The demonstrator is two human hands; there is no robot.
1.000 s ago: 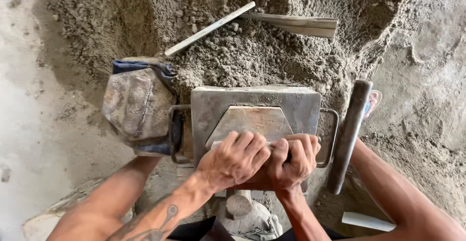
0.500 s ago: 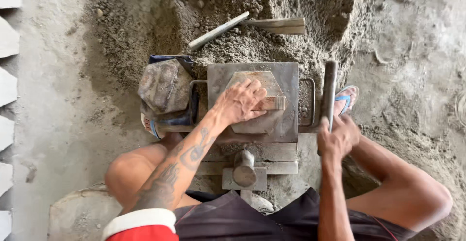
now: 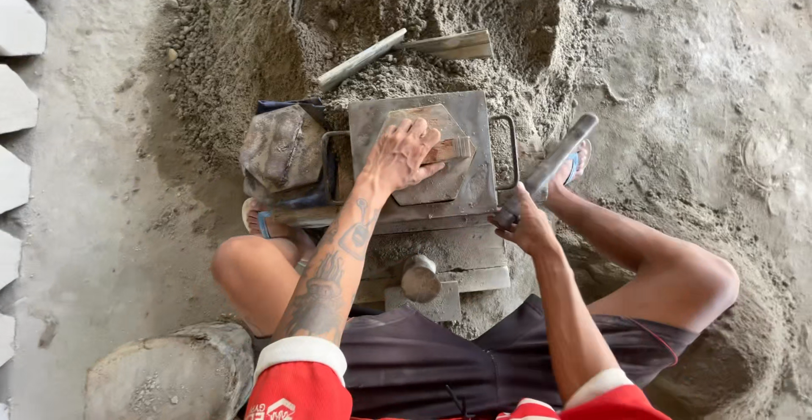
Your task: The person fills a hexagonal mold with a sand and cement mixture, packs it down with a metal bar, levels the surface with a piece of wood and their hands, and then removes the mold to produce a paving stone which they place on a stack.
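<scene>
Head view: at frame centre, the left hand [image 3: 402,153] presses a wooden block [image 3: 448,149] flat onto the hexagonal plate [image 3: 436,179] in the steel mould [image 3: 474,115]. The right hand [image 3: 524,225], centre right, is closed on a metal bar [image 3: 550,166]. Judged step: packing the mould; next calls for levering squarely.

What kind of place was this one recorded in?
Probably an open-air yard where paving blocks are pressed by hand: a heap of damp sand mix, a metal mould with a hexagonal block under the left hand, and pale finished blocks lined up on bare ground.
</scene>
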